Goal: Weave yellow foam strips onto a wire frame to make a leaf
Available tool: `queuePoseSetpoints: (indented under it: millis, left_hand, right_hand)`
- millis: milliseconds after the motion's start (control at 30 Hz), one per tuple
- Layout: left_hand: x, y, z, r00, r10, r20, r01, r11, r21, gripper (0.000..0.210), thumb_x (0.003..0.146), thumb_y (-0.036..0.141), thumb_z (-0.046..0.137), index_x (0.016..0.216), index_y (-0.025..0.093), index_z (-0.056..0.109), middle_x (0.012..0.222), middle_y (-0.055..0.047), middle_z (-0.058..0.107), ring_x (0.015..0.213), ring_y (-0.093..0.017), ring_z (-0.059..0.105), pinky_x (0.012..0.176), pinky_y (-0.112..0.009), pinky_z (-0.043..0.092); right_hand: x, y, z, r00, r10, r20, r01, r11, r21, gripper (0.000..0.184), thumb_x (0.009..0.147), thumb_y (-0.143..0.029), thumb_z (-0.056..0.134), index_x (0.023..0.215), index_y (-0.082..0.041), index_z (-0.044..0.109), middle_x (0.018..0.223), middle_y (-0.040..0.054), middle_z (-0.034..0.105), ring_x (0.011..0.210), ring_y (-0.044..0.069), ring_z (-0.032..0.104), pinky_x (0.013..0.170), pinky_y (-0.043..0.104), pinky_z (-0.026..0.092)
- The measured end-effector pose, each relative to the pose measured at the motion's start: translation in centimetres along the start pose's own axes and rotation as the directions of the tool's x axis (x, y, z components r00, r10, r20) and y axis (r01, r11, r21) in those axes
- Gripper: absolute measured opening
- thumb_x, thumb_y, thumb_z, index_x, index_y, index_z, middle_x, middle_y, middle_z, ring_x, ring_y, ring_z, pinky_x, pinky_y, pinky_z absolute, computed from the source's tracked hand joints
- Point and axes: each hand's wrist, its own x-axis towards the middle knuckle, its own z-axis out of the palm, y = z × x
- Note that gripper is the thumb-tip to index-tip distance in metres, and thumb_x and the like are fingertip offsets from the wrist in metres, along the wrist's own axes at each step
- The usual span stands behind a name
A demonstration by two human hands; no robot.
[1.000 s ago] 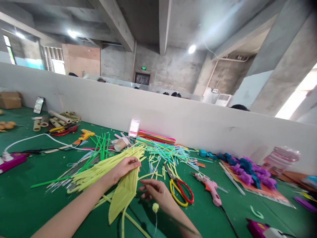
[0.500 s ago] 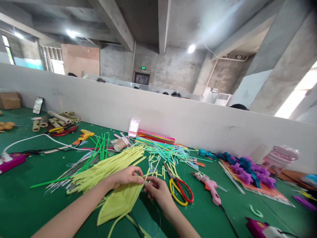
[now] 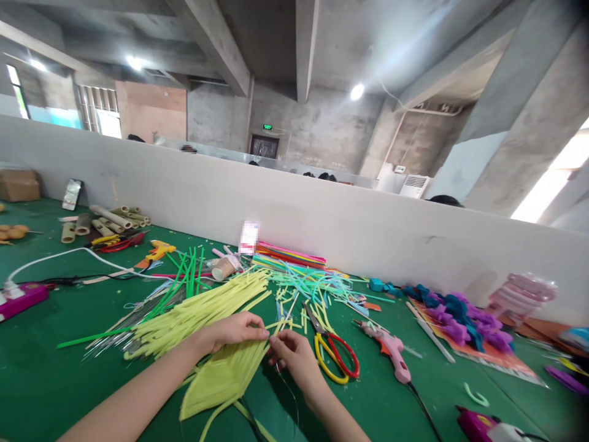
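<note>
fingers of the left hand [image 3: 235,329] pinch a yellow strip panel [image 3: 214,383] over the counter [image 3: 381,408], those of the right hand [image 3: 295,361] bunch at its edge, hold unclear, and loosening could splay it.

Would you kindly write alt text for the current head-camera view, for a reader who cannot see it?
A person's left hand holds a flat yellow piece over a green table, the right hand close to its fingertips. Scissors and a pink glue gun lie to the right; yellow strips lie beyond the left hand.
</note>
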Motion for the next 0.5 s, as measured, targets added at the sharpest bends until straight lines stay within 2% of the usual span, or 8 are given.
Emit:
queuePoseSetpoints:
  millis: [133,267,500]
  left_hand:
    - [0.35,-0.34,0.49,0.994,0.072,-0.076,-0.06,0.987,0.151,0.04,0.074,0.056,0.059,0.075,0.016,0.065,0.065,0.002,0.055,0.062,-0.014,0.045,0.055,-0.022,0.029]
    - [0.55,-0.49,0.8,0.986,0.143,-0.087,-0.118,0.962,0.246,0.032,0.076,0.047,0.057,0.071,0.016,0.065,0.065,0.001,0.056,0.064,-0.015,0.046,0.054,-0.023,0.03]
    - [0.64,-0.7,0.49,0.989,0.129,-0.07,-0.11,0.966,0.233,0.023,0.076,0.038,0.056,0.074,0.017,0.065,0.063,0.001,0.055,0.06,-0.015,0.046,0.053,-0.023,0.029]
  right_hand:
    - [0.03,0.06,0.04,1.0,-0.009,-0.002,0.009,1.0,0.02,0.051,0.063,-0.062,0.071,0.077,-0.015,0.061,0.063,0.0012,0.065,0.051,0.012,0.059,0.047,0.022,0.041]
    - [0.19,0.41,0.02,1.0,0.001,-0.005,0.0,1.0,0.028,0.051,0.059,-0.061,0.075,0.073,-0.015,0.058,0.06,0.0007,0.065,0.05,0.013,0.059,0.05,0.024,0.044]
    - [0.11,0.54,0.06,1.0,-0.01,-0.008,0.01,0.999,0.035,0.049,0.06,-0.058,0.076,0.074,-0.015,0.058,0.059,0.0006,0.066,0.05,0.013,0.058,0.051,0.025,0.045]
